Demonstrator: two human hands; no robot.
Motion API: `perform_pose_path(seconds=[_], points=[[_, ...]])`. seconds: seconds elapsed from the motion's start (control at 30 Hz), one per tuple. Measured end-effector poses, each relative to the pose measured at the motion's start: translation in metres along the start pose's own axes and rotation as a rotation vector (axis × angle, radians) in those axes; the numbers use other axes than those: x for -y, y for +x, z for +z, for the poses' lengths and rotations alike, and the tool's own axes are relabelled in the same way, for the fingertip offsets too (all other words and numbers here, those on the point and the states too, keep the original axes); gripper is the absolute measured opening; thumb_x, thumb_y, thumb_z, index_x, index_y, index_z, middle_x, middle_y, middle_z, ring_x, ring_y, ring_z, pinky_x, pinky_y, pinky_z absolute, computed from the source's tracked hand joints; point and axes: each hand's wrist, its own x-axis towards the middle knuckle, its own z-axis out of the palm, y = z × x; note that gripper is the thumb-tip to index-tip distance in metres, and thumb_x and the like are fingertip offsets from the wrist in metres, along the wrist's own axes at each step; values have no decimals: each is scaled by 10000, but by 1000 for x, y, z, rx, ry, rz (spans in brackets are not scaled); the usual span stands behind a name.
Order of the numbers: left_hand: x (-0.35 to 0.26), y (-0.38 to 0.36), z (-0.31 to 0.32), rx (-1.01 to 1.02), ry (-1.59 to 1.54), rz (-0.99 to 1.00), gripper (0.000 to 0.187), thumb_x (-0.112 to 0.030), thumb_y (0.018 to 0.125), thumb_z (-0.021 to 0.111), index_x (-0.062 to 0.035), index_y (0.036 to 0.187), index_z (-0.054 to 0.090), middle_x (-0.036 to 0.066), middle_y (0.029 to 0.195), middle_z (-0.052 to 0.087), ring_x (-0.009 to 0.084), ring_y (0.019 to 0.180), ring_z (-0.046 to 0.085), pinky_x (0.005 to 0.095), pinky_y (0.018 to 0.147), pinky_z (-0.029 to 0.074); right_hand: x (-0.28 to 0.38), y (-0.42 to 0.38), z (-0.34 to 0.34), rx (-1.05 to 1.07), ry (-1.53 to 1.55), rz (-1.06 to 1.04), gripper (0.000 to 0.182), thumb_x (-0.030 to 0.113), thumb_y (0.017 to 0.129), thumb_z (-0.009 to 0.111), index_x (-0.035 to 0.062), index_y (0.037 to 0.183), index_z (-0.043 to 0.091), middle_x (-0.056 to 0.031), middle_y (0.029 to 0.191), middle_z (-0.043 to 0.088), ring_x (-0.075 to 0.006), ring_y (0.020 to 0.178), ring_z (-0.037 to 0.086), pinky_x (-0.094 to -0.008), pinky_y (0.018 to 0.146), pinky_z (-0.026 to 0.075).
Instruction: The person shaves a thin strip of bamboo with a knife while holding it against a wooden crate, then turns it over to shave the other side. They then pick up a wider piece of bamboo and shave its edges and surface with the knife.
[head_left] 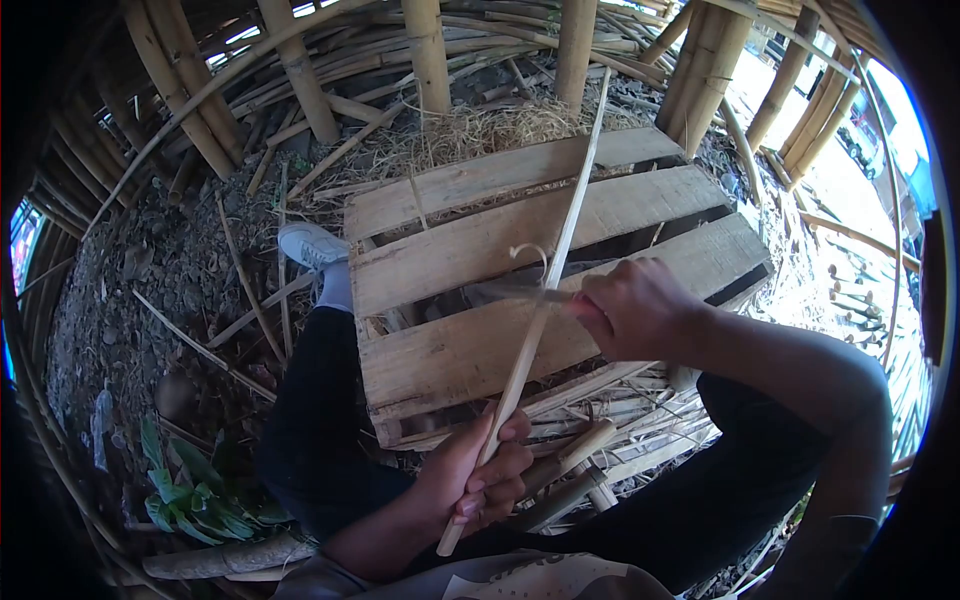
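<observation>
My left hand (478,475) is wrapped round the lower part of a long, pale bamboo strip (577,205). The strip slants up and away over a slatted wooden crate (440,365). In my right hand (640,308) is a knife (515,291), its handle mostly hidden by the fingers. The blade points left and lies against the strip about midway along. A thin curled shaving (530,252) stands up from the strip just above the blade.
Upright bamboo poles (427,60) stand behind the crate, with dry straw (480,135) and bamboo pieces around them. A shoe (313,246) rests beside the crate's left edge. Green leaves (200,490) lie at lower left. Cut bamboo tubes (570,460) lie near my legs.
</observation>
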Motion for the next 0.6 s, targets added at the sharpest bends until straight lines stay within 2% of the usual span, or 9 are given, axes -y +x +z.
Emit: perform_pose_path(seconds=[0.1,0.17,0.23,0.3,0.37,0.43,0.47,0.53,0.6], points=[[3,2,-4,53,48,27,354,-481,1027,301,-152,928,386,-44,500,347,39,304,325,174,242,267,0,1,-6,-44,-68,114,399,356,970,486,54,754,632,-120,561,604,-289,538,652,-432,571,544],[1,1,-5,62,-8,0,359,-483,1027,299,-148,929,384,-41,499,353,41,304,332,178,238,282,39,-6,-18,206,159,154,387,346,968,493,59,752,637,-133,582,614,-307,543,652,-440,590,546],[3,1,-14,24,68,0,361,-487,1026,295,-149,931,379,-40,499,352,42,304,333,179,237,283,62,-19,-9,219,253,-101,413,360,970,483,58,734,637,-129,584,608,-309,552,652,-434,591,547],[3,1,-14,-23,142,-5,364,-491,1025,292,-149,933,373,-39,499,351,44,305,334,181,237,284,59,-18,-1,116,264,-183,451,377,974,472,57,696,626,-130,593,612,-310,557,651,-440,578,541],[2,1,-3,8,55,24,372,-495,1024,290,-144,928,370,-37,498,350,46,303,333,186,235,282,29,-3,-2,-17,54,-110,473,368,980,461,39,679,621,-140,580,600,-322,545,639,-452,575,537],[7,-3,1,7,56,14,371,-490,1025,289,-143,923,375,-36,498,352,46,302,332,187,235,281,-26,14,3,-90,-87,92,466,348,976,475,36,662,621,-149,567,585,-331,507,612,-464,559,526],[10,-5,2,6,51,11,371,-485,1027,288,-142,919,381,-34,498,353,47,301,330,189,234,280,-42,16,3,-92,-91,91,466,348,976,475,36,662,621,-149,567,585,-331,507,612,-464,559,526],[12,-5,-5,58,20,13,356,-459,1035,275,-139,932,391,-31,504,372,50,309,352,185,243,292,-56,19,-4,-143,-124,208,473,353,979,470,42,659,624,-141,543,563,-328,488,594,-459,539,520],[9,-3,-8,110,-8,15,344,-434,1044,262,-135,944,401,-27,510,392,53,317,374,182,251,303,-31,7,13,-163,-13,103,471,347,977,479,43,640,609,-141,534,559,-320,479,592,-456,501,508]])
